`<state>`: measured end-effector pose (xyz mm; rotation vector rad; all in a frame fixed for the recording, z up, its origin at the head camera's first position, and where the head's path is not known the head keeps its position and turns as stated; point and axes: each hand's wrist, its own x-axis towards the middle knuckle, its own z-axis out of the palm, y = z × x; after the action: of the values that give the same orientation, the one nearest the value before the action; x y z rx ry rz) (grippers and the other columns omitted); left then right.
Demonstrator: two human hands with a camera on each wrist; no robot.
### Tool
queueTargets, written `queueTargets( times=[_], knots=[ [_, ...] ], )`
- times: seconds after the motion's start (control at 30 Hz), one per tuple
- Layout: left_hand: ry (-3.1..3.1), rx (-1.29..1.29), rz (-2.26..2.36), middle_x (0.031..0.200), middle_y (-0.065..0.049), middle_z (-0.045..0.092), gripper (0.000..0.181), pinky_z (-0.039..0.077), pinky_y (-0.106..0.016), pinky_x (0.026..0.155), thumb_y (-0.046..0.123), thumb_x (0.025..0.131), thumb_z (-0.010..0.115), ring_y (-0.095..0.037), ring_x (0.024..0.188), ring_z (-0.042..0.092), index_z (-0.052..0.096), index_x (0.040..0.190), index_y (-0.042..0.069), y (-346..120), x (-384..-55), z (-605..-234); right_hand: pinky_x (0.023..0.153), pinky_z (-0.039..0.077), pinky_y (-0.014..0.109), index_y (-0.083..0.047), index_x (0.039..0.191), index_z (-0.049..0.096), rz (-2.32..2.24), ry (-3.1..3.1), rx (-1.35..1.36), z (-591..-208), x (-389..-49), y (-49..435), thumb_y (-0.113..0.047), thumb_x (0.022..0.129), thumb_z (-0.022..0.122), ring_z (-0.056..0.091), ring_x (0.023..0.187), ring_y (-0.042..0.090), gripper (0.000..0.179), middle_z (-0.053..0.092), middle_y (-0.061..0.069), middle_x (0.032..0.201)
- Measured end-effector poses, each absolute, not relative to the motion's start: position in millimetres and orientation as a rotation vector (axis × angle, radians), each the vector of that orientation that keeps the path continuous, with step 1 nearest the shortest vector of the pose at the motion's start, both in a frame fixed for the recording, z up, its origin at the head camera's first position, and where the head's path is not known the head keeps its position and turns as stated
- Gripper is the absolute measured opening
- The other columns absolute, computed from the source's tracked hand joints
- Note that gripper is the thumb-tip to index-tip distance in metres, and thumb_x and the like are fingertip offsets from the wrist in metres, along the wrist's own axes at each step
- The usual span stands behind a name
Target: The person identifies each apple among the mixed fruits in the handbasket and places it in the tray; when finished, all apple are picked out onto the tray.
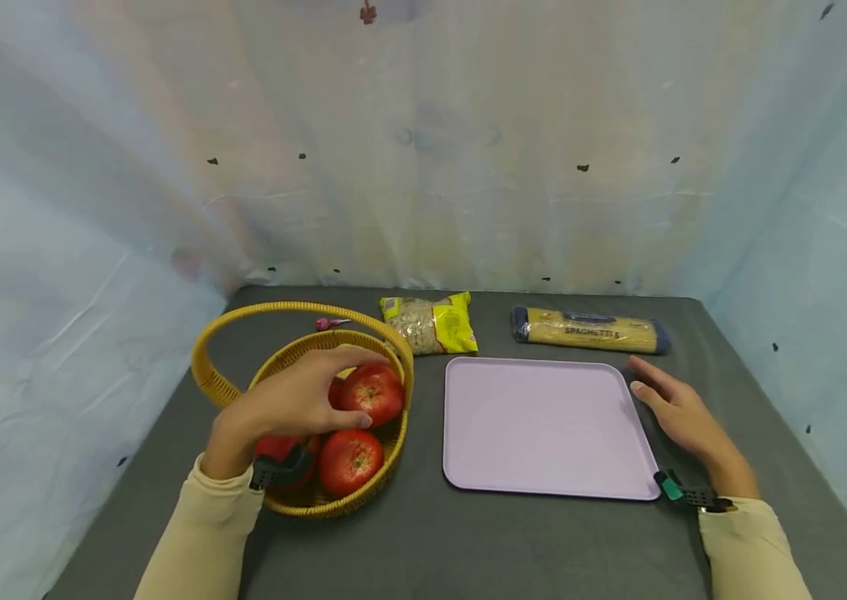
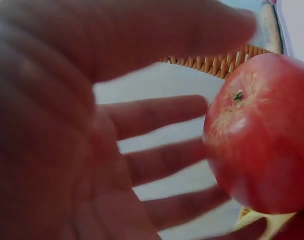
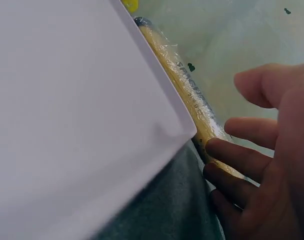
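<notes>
My left hand (image 1: 303, 392) reaches over a yellow wicker basket (image 1: 382, 483), thumb and fingers spread either side of a red tomato (image 1: 373, 395). In the left wrist view the fingers are extended, their tips right at the tomato (image 2: 264, 135), while the thumb stands off it. Another tomato (image 1: 351, 462) lies nearer in the basket, and others are partly hidden under the hand and wrist. My right hand (image 1: 682, 417) rests beside the right edge of a pale lilac tray (image 1: 543, 425), fingers loosely extended and holding nothing, as the right wrist view also shows.
Behind the tray lies a spaghetti pack (image 1: 588, 331). A yellow and clear bag (image 1: 431, 323) stands behind the basket, near a small pink-purple item (image 1: 329, 322). The basket's tall handle (image 1: 296, 308) arches over the left hand. Pale curtains (image 1: 468, 167) surround the grey table (image 1: 543, 550).
</notes>
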<state>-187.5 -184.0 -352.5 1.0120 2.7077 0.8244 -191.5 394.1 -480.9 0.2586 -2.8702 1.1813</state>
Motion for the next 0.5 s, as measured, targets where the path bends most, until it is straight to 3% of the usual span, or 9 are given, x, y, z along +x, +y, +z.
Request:
queueTargets(
  times=[0.07, 0.1, 0.17, 0.2, 0.5],
  knots=[
    [2.698, 0.991, 0.780, 0.157, -0.003, 0.061, 0.070, 0.053, -0.057, 0.115, 0.033, 0.093, 0.088, -0.028, 0.142, 0.059, 0.060, 0.155, 0.016, -184.6, -188.3, -354.1, 0.127, 0.039, 0.033, -0.006, 0.170, 0.038, 1.158, -2.912, 0.253, -482.6, -193.1, 392.3, -0.034, 0.116, 0.055, 0.040, 0.155, 0.054, 0.063, 0.042, 0.029, 0.170],
    [2.692, 0.983, 0.765, 0.157, -0.004, 0.061, 0.070, 0.053, -0.057, 0.115, 0.032, 0.094, 0.087, -0.029, 0.142, 0.059, 0.060, 0.155, 0.016, -184.8, -188.7, -355.1, 0.128, 0.039, 0.049, -0.007, 0.170, 0.038, 1.143, -2.931, 0.254, -483.6, -193.6, 391.8, -0.033, 0.116, 0.056, 0.038, 0.154, 0.058, 0.063, 0.041, 0.030, 0.170],
    [2.683, 0.958, 0.742, 0.158, -0.004, 0.060, 0.070, 0.054, -0.057, 0.113, 0.030, 0.094, 0.087, -0.030, 0.142, 0.059, 0.059, 0.156, 0.017, -184.8, -189.7, -356.7, 0.119, 0.034, 0.077, -0.006, 0.170, 0.038, 1.111, -2.961, 0.265, -485.4, -193.5, 391.7, -0.030, 0.115, 0.059, 0.036, 0.153, 0.062, 0.064, 0.040, 0.032, 0.170],
    [2.679, 0.941, 0.732, 0.159, -0.005, 0.059, 0.071, 0.054, -0.057, 0.113, 0.029, 0.094, 0.087, -0.031, 0.142, 0.058, 0.058, 0.157, 0.018, -184.7, -190.3, -357.2, 0.116, 0.033, 0.082, -0.006, 0.170, 0.038, 1.087, -2.972, 0.273, -486.1, -193.2, 391.9, -0.029, 0.114, 0.060, 0.036, 0.152, 0.064, 0.064, 0.040, 0.033, 0.169],
    [2.607, 0.852, 0.743, 0.160, -0.006, 0.056, 0.079, 0.055, -0.063, 0.107, 0.021, 0.092, 0.089, -0.036, 0.141, 0.055, 0.052, 0.162, 0.024, -185.6, -196.6, -360.9, 0.115, 0.026, 0.088, -0.008, 0.168, 0.042, 0.969, -3.005, 0.330, -486.4, -190.4, 392.7, -0.027, 0.111, 0.065, 0.027, 0.156, 0.066, 0.064, 0.034, 0.037, 0.170]
  ],
)
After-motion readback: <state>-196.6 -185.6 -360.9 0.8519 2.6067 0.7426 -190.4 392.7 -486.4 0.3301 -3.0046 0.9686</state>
